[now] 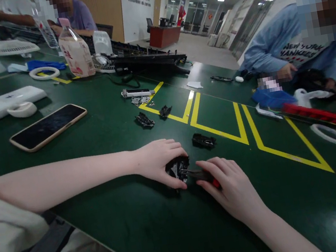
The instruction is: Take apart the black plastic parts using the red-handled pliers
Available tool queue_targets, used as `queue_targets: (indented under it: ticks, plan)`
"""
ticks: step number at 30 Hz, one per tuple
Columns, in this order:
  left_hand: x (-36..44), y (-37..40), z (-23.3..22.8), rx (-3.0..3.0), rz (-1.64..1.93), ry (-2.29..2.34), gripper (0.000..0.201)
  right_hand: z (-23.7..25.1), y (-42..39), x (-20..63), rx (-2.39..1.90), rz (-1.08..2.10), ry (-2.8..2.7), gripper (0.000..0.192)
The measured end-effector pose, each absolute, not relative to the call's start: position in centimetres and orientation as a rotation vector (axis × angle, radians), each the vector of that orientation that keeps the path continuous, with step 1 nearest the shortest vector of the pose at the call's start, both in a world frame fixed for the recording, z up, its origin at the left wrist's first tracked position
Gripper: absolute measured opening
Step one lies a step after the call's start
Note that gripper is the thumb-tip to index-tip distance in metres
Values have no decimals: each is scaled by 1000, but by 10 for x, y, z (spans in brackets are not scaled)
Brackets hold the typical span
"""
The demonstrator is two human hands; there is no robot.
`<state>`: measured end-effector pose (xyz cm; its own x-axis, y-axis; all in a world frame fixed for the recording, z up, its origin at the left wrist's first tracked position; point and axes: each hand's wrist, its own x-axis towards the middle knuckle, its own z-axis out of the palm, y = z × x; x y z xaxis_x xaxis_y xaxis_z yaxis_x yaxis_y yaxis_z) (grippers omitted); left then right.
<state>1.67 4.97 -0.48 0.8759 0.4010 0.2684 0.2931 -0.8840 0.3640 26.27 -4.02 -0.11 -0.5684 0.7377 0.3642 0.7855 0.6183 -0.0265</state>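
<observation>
- Held part (177, 168): black with grey patches
- Held tool (202, 175): dark grey, with red at the grip end
- Loose part (203, 140): black
- Tabletop (120, 224): deep green
- Tape (221, 134): bright yellow, in angular outlines
- Phone (49, 128): black, edged in tan
- Bottle (76, 55): pale pink, pink-capped
- Long strip (331, 118): red and black
- Near sleeve (6, 239): off-white
- Co-worker's jacket (262, 45): light blue

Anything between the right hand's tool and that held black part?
Nothing visible: the tool in the right hand appears to meet the black part in the left hand. A loose black piece lies off that line.
</observation>
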Motion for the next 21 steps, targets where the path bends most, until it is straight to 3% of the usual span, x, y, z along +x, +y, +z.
queue_targets:
  ticks: [11,21]
  plan:
    - [14,52,-4,2794,460,476,65,0,-38,263,-1205,-161,-2427,21]
    - [15,52,-4,2815,417,471,69,-3,-38,260,-1180,-181,-2511,28]
